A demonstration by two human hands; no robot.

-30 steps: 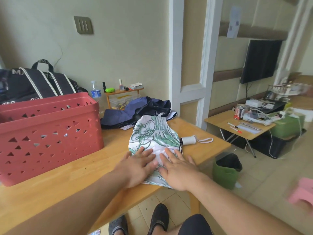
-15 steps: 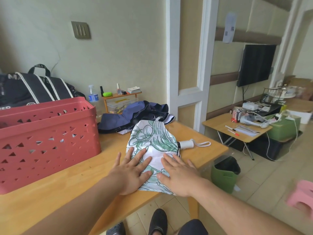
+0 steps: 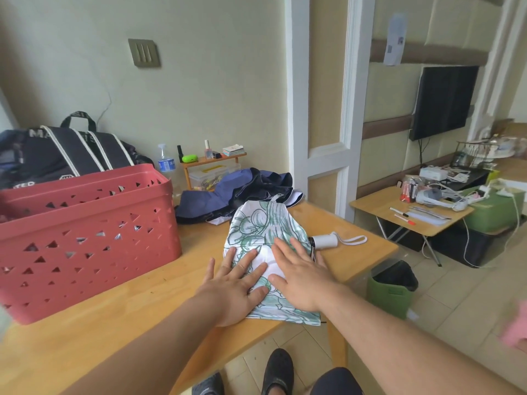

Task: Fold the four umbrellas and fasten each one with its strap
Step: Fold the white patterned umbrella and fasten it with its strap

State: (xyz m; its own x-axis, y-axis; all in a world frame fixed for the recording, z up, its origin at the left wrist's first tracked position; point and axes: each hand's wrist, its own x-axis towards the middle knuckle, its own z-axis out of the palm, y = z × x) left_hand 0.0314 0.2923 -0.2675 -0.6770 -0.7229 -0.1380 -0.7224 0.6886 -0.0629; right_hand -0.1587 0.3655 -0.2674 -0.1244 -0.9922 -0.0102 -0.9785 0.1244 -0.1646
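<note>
A white umbrella with a green leaf print (image 3: 263,226) lies flattened on the wooden table (image 3: 119,332) near its front right corner. Its white handle (image 3: 323,241) with a white wrist loop sticks out to the right. My left hand (image 3: 233,289) lies flat on the near left part of the canopy, fingers spread. My right hand (image 3: 296,277) presses flat on the near right part, fingers straight. A dark blue umbrella (image 3: 236,192) lies crumpled behind the white one at the table's back edge.
A big red perforated basket (image 3: 82,238) stands on the table's left side, a black duffel bag (image 3: 68,152) behind it. A green bin (image 3: 390,289) sits on the floor right of the table. A low folding table (image 3: 410,215) with clutter stands further right.
Both hands stay flat on the white umbrella's canopy. They have slid slightly toward me over the fabric, and the left fingers have spread wider.
</note>
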